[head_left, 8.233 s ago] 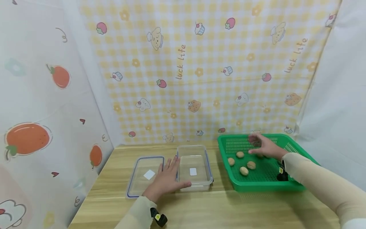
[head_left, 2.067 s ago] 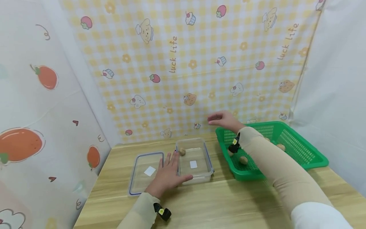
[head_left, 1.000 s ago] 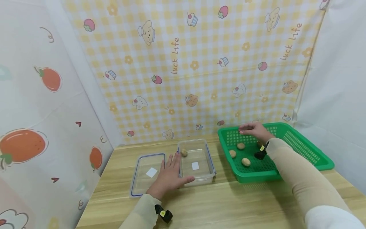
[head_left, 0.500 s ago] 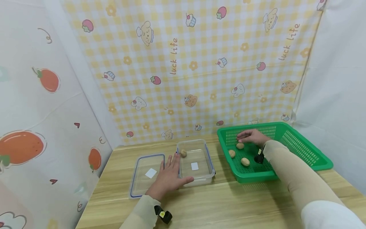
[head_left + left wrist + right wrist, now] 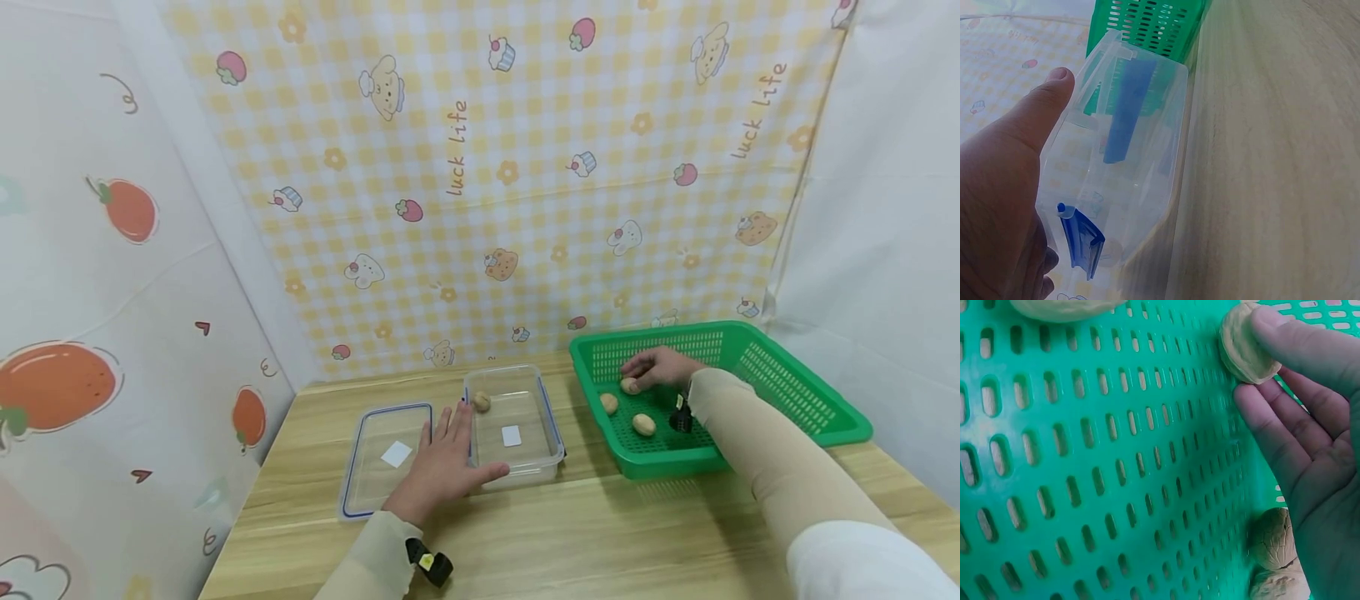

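My right hand point(image 5: 662, 367) reaches into the green plastic basket point(image 5: 675, 461). Thumb and fingers pinch a walnut point(image 5: 1244, 347) near the basket's back left, seen close up in the right wrist view. Two more walnuts show in the head view: one by the left wall point(image 5: 609, 404) and one nearer the front point(image 5: 643, 425). With fingers spread straight, my left hand point(image 5: 442, 467) rests at the left edge of a clear plastic food container point(image 5: 525, 462). One walnut point(image 5: 481, 402) lies in that container's back left corner.
A clear lid point(image 5: 375, 475) with a blue seal lies flat left of the container, partly under the left hand. Blue clips point(image 5: 1082, 240) hang from the container's sides. Two walnuts point(image 5: 1274, 540) lie below the right hand in its wrist view. A patterned curtain point(image 5: 465, 233) stands behind the wooden table.
A walnut now lies in the container, which was bare 8.2 s ago. My right hand moved back over the basket, lowered and took hold of another walnut. The left hand stays at the container.
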Available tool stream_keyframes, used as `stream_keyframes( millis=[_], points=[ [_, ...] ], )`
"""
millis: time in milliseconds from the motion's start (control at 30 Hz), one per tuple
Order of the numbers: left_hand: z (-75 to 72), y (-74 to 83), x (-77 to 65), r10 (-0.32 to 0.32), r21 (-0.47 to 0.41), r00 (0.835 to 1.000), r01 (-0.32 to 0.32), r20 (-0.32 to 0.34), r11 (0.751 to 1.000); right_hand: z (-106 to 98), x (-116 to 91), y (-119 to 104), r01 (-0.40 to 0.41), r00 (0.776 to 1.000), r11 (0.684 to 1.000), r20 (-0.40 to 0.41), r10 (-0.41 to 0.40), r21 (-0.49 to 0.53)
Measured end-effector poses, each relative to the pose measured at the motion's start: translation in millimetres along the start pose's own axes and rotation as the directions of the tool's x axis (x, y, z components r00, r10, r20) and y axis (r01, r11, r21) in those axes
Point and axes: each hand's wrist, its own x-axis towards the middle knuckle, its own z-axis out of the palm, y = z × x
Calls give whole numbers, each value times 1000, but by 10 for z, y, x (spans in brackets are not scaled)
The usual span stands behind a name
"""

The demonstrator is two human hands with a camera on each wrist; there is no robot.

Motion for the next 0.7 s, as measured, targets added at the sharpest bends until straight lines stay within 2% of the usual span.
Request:
stream_keyframes(
  millis=[333, 700],
  points=[
    [1, 4, -2, 3, 3, 1000, -3, 1, 1000, -27, -54, -158, 16, 1000, 1000, 11, -16, -16],
    [-7, 22, -18, 10, -4, 1000, -10, -16, 1000, -164, -51, -586, 96, 995, 993, -34, -99, -66]
  ],
)
